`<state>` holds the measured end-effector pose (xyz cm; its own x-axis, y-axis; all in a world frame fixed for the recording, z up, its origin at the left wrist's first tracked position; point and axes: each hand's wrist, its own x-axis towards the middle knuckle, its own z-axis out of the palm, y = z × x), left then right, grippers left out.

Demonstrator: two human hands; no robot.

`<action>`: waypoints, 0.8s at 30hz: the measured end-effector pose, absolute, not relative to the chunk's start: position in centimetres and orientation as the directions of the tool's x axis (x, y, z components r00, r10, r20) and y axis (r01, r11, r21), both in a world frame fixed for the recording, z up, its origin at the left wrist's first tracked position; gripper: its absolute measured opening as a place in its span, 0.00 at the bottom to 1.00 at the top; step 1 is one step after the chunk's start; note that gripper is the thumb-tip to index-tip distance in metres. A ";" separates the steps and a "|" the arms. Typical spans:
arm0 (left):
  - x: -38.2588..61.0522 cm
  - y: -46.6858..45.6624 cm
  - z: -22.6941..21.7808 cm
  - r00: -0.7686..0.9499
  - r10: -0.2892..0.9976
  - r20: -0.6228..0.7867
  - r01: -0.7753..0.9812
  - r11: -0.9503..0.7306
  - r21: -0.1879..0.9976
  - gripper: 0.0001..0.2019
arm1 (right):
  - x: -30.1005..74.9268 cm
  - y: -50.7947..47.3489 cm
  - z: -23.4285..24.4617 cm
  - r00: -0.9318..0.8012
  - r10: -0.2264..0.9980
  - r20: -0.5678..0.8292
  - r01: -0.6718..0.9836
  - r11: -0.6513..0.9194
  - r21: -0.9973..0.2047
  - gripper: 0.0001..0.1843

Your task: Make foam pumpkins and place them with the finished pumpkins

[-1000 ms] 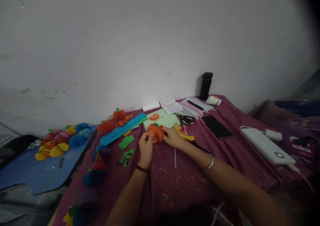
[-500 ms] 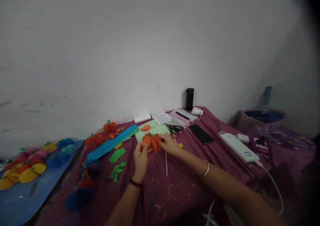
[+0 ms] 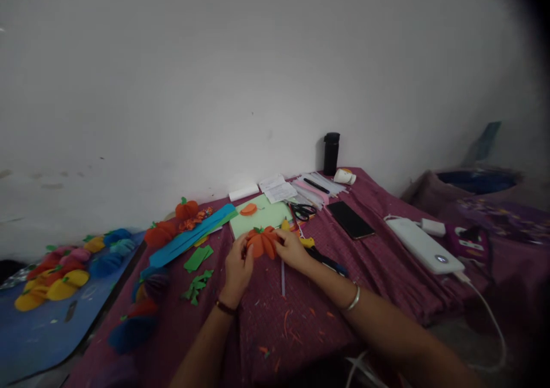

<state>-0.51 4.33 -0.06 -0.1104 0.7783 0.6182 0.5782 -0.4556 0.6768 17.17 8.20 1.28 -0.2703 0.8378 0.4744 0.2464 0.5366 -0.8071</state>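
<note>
Between my two hands is an orange paper pumpkin (image 3: 263, 242) with a small green top, held above the cloth. My left hand (image 3: 239, 265) is closed on its left edge. My right hand (image 3: 293, 250) pinches its right edge. Just behind it lies a pale green sheet (image 3: 275, 214) with a flat orange paper piece (image 3: 248, 209) on it. Black-handled scissors (image 3: 303, 211) rest by the sheet's right side. To the left are green paper pieces (image 3: 199, 258), green leaf cut-outs (image 3: 197, 286) and blue paper strips (image 3: 189, 238).
Finished paper pumpkins (image 3: 161, 234) sit at the table's left, with more on a blue board (image 3: 38, 342). A phone (image 3: 350, 219), a white power bank (image 3: 423, 245) with a cable, a black bottle (image 3: 331, 154) and glue sticks (image 3: 307, 193) lie right and behind. Orange scraps dot the purple cloth (image 3: 309, 330).
The paper pumpkin has been turned and spread so its segments face me more fully; my left fingers have shifted on its edge. The view has tilted slightly.
</note>
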 end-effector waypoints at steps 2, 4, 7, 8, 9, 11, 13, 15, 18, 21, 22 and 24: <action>-0.4 4.2 0.4 -0.095 0.749 0.655 0.638 -0.459 0.618 0.18 | 17.2 8.3 1.0 -0.277 0.842 0.464 0.245 0.529 -0.813 0.07; -0.3 4.1 0.8 -0.056 0.708 0.704 0.674 -0.494 0.549 0.14 | 17.1 8.4 0.8 -0.294 0.835 0.465 0.266 0.539 -0.799 0.06; 0.0 4.1 1.2 0.042 0.667 0.744 0.688 -0.559 0.462 0.10 | 17.0 8.5 0.6 -0.311 0.823 0.476 0.319 0.562 -0.763 0.06; 0.0 4.1 1.3 0.064 0.666 0.743 0.687 -0.570 0.452 0.10 | 17.0 8.4 0.7 -0.315 0.819 0.479 0.329 0.568 -0.755 0.06; 0.1 4.1 1.4 0.078 0.673 0.735 0.684 -0.573 0.452 0.09 | 17.0 8.4 0.7 -0.319 0.817 0.480 0.336 0.571 -0.749 0.06; 0.1 3.9 1.5 0.100 0.711 0.696 0.669 -0.566 0.482 0.07 | 17.1 8.4 0.8 -0.330 0.813 0.479 0.342 0.576 -0.742 0.06; 0.2 3.7 1.7 0.111 0.750 0.652 0.648 -0.552 0.525 0.06 | 17.2 8.4 0.9 -0.340 0.808 0.481 0.343 0.583 -0.737 0.06; 0.3 3.4 2.0 0.118 0.772 0.624 0.635 -0.542 0.551 0.07 | 17.3 8.4 0.9 -0.345 0.799 0.493 0.337 0.596 -0.729 0.05; 0.6 3.2 2.2 0.107 0.765 0.635 0.651 -0.537 0.537 0.07 | 17.3 8.5 0.8 -0.330 0.793 0.513 0.347 0.607 -0.715 0.05; 0.9 3.3 2.1 0.091 0.761 0.642 0.671 -0.524 0.525 0.05 | 17.3 8.5 0.9 -0.317 0.800 0.509 0.356 0.598 -0.718 0.05; 1.0 3.4 2.1 0.086 0.757 0.648 0.676 -0.522 0.521 0.03 | 17.4 8.6 0.9 -0.315 0.804 0.504 0.354 0.593 -0.724 0.05; 1.0 3.5 2.0 0.073 0.745 0.663 0.691 -0.517 0.505 0.03 | 17.4 8.6 1.0 -0.304 0.812 0.499 0.350 0.582 -0.734 0.05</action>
<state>1.00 3.47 2.01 0.0730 0.7447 0.6634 0.6908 -0.5175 0.5049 17.41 8.62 1.00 -0.3041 0.8117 0.4987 0.3498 0.5821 -0.7341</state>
